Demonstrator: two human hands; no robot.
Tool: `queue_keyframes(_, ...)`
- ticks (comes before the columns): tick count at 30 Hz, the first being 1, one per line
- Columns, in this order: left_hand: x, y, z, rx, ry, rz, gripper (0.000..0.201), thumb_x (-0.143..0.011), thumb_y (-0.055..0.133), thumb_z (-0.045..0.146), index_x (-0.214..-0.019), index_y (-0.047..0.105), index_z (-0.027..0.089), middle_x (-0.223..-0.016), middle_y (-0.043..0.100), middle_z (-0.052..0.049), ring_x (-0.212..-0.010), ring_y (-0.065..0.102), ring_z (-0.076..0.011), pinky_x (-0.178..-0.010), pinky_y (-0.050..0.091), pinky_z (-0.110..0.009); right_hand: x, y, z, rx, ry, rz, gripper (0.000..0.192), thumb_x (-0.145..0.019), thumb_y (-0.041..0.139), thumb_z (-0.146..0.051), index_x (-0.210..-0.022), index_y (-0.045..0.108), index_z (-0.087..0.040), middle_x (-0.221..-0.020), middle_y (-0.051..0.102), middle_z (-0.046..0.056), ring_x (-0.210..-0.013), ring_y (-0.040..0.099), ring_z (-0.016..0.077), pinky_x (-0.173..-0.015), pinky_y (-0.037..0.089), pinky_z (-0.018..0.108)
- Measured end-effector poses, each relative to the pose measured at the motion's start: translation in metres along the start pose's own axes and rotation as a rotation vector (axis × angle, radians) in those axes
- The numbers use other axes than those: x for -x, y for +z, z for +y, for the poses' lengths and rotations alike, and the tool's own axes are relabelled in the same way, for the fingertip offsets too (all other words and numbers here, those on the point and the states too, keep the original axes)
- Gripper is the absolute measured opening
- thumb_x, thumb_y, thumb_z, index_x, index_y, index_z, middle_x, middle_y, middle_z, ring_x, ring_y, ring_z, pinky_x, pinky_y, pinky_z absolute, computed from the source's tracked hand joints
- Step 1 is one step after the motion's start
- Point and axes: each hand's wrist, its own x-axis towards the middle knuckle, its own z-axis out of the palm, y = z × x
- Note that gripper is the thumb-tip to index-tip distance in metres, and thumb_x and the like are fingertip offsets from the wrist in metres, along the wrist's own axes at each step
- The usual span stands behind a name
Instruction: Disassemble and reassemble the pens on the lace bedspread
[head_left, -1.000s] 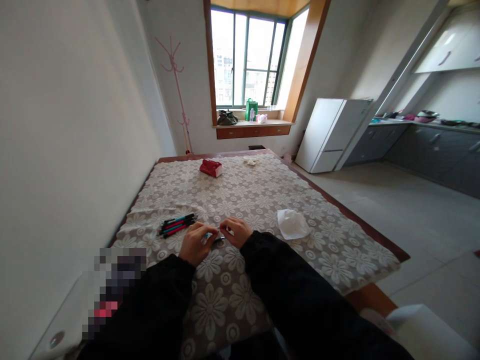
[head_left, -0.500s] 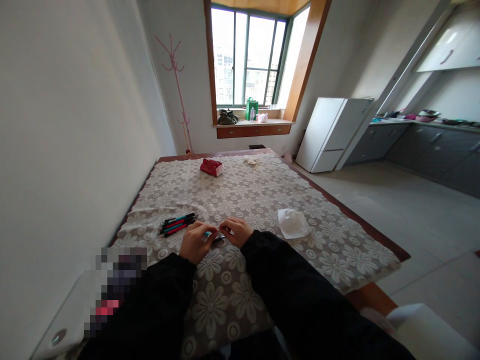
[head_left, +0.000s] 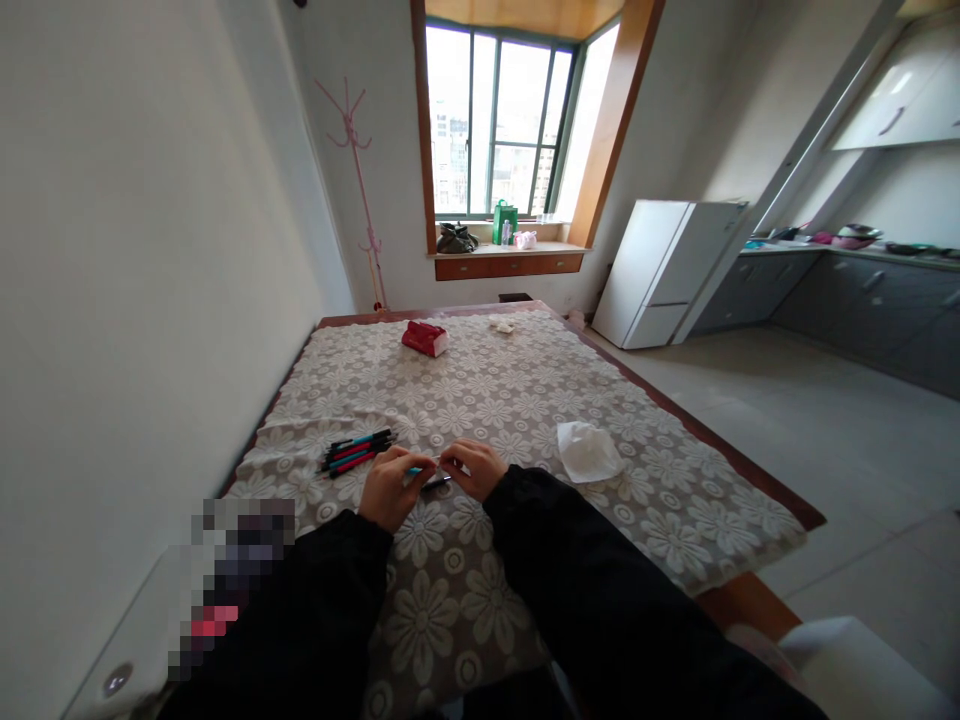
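Note:
My left hand [head_left: 394,488] is closed in a pinch round a light-blue pen [head_left: 415,470], whose barrel shows between thumb and fingers. Close to its tip end, my right hand [head_left: 474,468] has thumb and fingertips pressed together; whatever they pinch is too small to make out. Just below the fingertips a dark pen [head_left: 436,483] lies on the patterned tablecloth [head_left: 424,600]. Left of my left hand lies a pile of several black, red and blue pens [head_left: 356,452], side by side.
A crumpled white plastic bag [head_left: 589,452] lies to the right of my hands. Farther off are a red tissue pack [head_left: 424,338] and a small pale item [head_left: 502,326]. The wall [head_left: 150,250] runs along the table's left side; a white fridge [head_left: 660,270] stands beyond its right edge.
The hands stay together in almost the same place, with only slight finger movement. The whole view has shifted down a little.

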Motion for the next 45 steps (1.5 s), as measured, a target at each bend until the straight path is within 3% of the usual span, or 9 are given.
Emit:
queue_keyframes(6, 0.0, 0.002, -0.003, -0.006, -0.034, 0.044, 0.018, -0.083, 0.062, 0.04, -0.09, 0.073, 0.027, -0.083, 0.065, -0.004, -0.081, 0.061, -0.0183, -0.079, 0.05, -0.034, 0.0, 0.0, -0.002, 0.003, -0.001, 0.018, 0.005, -0.087, 0.055, -0.018, -0.087, 0.06, -0.019, -0.076, 0.061, 0.001, -0.07, 0.055, 0.0123, -0.07, 0.044, 0.023)
queue_keyframes(17, -0.001, -0.004, 0.009, -0.034, 0.0, 0.022, 0.016, -0.084, 0.06, 0.036, -0.089, 0.071, 0.026, -0.082, 0.066, -0.004, -0.084, 0.062, -0.0197, -0.081, 0.048, -0.034, -0.001, -0.001, -0.003, 0.021, 0.0, 0.052, 0.008, -0.089, 0.052, -0.021, -0.086, 0.06, -0.02, -0.076, 0.06, 0.002, -0.072, 0.055, 0.0133, -0.071, 0.045, 0.024)
queue_keyframes(45, -0.001, -0.004, 0.009, -0.069, -0.042, 0.024, 0.013, -0.083, 0.061, 0.036, -0.087, 0.071, 0.028, -0.082, 0.065, -0.003, -0.084, 0.062, -0.0197, -0.081, 0.046, -0.034, -0.002, 0.0, -0.003, 0.038, 0.068, 0.072, 0.006, -0.084, 0.056, -0.017, -0.081, 0.06, -0.019, -0.073, 0.06, 0.001, -0.068, 0.054, 0.0135, -0.067, 0.043, 0.025)
